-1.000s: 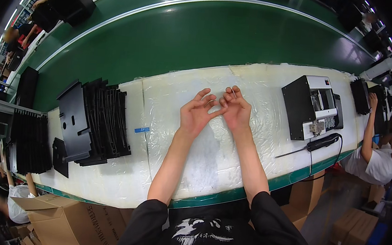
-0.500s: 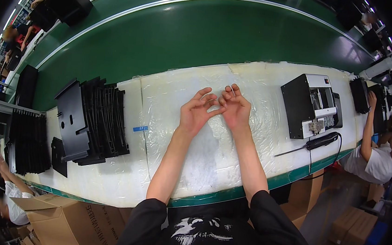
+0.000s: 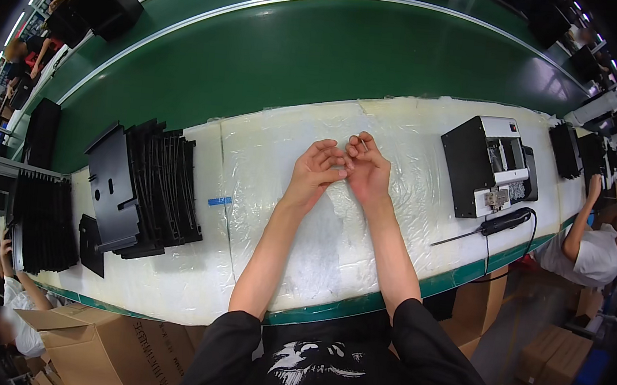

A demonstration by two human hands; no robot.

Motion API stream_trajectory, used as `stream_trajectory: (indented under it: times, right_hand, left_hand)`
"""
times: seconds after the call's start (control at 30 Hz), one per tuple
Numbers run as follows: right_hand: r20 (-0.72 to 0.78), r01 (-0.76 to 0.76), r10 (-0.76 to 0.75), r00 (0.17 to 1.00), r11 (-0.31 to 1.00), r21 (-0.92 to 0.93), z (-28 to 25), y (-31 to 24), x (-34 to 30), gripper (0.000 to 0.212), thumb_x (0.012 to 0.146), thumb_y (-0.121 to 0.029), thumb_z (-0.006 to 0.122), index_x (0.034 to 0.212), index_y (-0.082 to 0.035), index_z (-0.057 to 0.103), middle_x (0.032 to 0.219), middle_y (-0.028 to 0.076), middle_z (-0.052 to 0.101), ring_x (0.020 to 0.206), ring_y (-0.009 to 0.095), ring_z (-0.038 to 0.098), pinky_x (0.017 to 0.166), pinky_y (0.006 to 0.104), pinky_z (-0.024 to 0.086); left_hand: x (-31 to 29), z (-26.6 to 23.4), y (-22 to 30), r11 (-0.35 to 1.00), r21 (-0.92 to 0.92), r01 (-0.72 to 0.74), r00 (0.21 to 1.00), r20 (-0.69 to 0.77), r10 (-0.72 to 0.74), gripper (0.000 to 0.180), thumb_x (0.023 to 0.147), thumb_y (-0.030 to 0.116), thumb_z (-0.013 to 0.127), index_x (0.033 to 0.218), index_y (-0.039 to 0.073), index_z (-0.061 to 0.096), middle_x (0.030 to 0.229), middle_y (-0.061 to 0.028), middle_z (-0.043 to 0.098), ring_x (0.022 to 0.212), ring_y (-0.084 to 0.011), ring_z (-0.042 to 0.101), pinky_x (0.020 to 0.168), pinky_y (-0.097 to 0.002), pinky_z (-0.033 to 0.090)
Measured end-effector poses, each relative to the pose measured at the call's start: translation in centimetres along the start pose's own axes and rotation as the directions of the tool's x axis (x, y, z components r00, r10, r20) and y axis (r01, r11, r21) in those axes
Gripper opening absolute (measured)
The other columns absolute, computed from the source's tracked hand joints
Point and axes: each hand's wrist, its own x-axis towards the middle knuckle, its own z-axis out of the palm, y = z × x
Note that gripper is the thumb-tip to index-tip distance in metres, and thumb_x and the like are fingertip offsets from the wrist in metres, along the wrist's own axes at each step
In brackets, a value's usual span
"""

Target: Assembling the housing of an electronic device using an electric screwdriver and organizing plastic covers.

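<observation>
Where the 2 bare hands meet over the middle of the counter, the left hand and right hand touch at the fingertips, palms turned partly up. The fingers of both are loosely curled, half open, tips pinched toward each other — whether sth tiny sits between them I cannot tell, too small to see. Both forearms come up from the lower edge out of black sleeves.

The counter is white, covered w/ crinkled clear plastic film, edged in green on the near side. Beyond it runs a wide green conveyor belt.

Nearest things to the hands:
- To the left, well apart, a stack of flat black panels leaning like files, the front one w/ a small round hole and a slot. A small blue tape mark lies between the stack and the left hand.
- To the right, a boxy black-and-white machine, and just below it a black electric screwdriver w/ a cable trailing off the counter edge.

Cardboard boxes stand at lower left. Another person in a white shirt works at far right, 1 arm raised — not the wearer's.
</observation>
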Motion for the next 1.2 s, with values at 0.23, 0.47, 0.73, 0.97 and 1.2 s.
stream_trajectory:
  times: [0.23, 0.47, 0.73, 0.97, 1.2]
  right_hand:
    - [0.051, 0.026, -0.024, 0.998, 0.999, -0.045, 0.03, 0.31, 0.02, 0.035, 0.067, 0.004, 0.045, 0.101, -0.003, 0.047, 0.091, 0.010, 0.049, 0.076, 0.017, 0.047, 0.062, 0.0273, 0.041]
    - [0.075, 0.025, -0.017, 0.997, 0.993, -0.112, 0.40, 0.34, -0.09, 0.035, 0.065, 0.002, 0.046, 0.099, -0.004, 0.047, 0.091, 0.009, 0.049, 0.076, 0.016, 0.046, 0.067, 0.0265, 0.040]
    - [0.110, 0.030, -0.011, 0.994, 0.985, -0.172, 0.13, 0.43, -0.02, 0.034, 0.066, 0.000, 0.045, 0.099, -0.003, 0.047, 0.091, 0.010, 0.050, 0.074, 0.016, 0.047, 0.066, 0.0265, 0.040]
    - [0.114, 0.032, -0.011, 0.993, 0.981, -0.189, 0.38, 0.47, -0.11, 0.033, 0.066, 0.000, 0.045, 0.099, -0.003, 0.047, 0.090, 0.009, 0.051, 0.073, 0.016, 0.047, 0.066, 0.0263, 0.040]
    - [0.118, 0.032, -0.008, 0.993, 0.978, -0.208, 0.47, 0.46, -0.11, 0.032, 0.066, 0.000, 0.045, 0.098, -0.003, 0.047, 0.089, 0.009, 0.051, 0.073, 0.015, 0.046, 0.066, 0.0258, 0.040]
  left_hand:
    - [0.03, -0.39, -0.06, 1.000, -0.006, 0.014, 1.000, -0.027, -0.014, 0.055, 0.066, -0.016, 0.061, 0.114, 0.005, 0.045, 0.100, -0.0043, 0.055, 0.090, -0.0158, 0.057, 0.082, -0.0308, 0.050]
    - [-0.04, -0.20, 0.25, 0.999, -0.026, 0.019, 0.999, -0.039, -0.020, 0.055, 0.066, -0.017, 0.060, 0.115, 0.004, 0.045, 0.098, -0.0045, 0.055, 0.087, -0.0158, 0.057, 0.084, -0.0312, 0.049]
    - [0.01, -0.26, 0.25, 0.999, -0.027, 0.020, 0.999, -0.039, -0.021, 0.056, 0.065, -0.018, 0.058, 0.114, 0.004, 0.044, 0.098, -0.0063, 0.055, 0.087, -0.0186, 0.057, 0.082, -0.0304, 0.049]
    - [-0.05, -0.21, 0.39, 0.999, -0.038, 0.029, 0.999, -0.041, -0.031, 0.056, 0.065, -0.018, 0.056, 0.115, 0.004, 0.043, 0.099, -0.0069, 0.055, 0.088, -0.0193, 0.057, 0.083, -0.0301, 0.047]
    - [-0.09, -0.27, 0.43, 0.998, -0.052, 0.027, 0.999, -0.026, -0.028, 0.055, 0.065, -0.017, 0.056, 0.115, 0.004, 0.043, 0.098, -0.0070, 0.055, 0.089, -0.0192, 0.057, 0.084, -0.0313, 0.047]
